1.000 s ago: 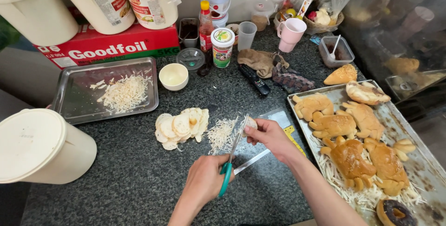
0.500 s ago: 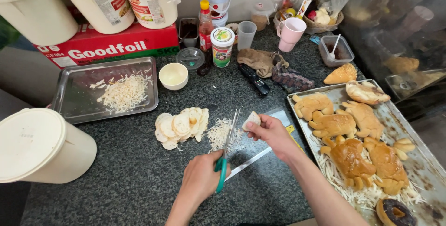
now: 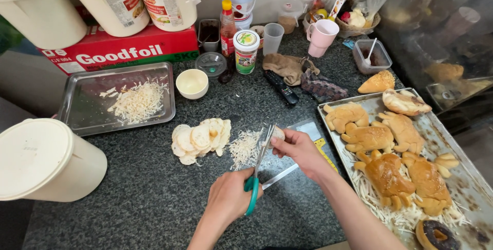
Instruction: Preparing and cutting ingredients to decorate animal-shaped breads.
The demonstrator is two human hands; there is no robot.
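Note:
My left hand (image 3: 230,197) grips green-handled scissors (image 3: 258,173), blades pointing away from me and opened around a small pale slice (image 3: 278,135). My right hand (image 3: 299,150) pinches that slice at the blade tips. Under the blades lies a heap of thin white shreds (image 3: 245,148) on the dark granite counter. To the left of the shreds sits a pile of round pale slices (image 3: 200,138).
A steel tray (image 3: 82,116) with more shreds is at the back left, a small cream bowl (image 3: 192,83) beside it. A baking tray (image 3: 472,178) of shaped buns fills the right. A white lidded bucket (image 3: 43,160) stands at left; tubs, bottles and cups line the back.
The scissors have swung upright and their blades now straddle the slice. My right hand has shifted slightly right and nearer, still pinching the slice.

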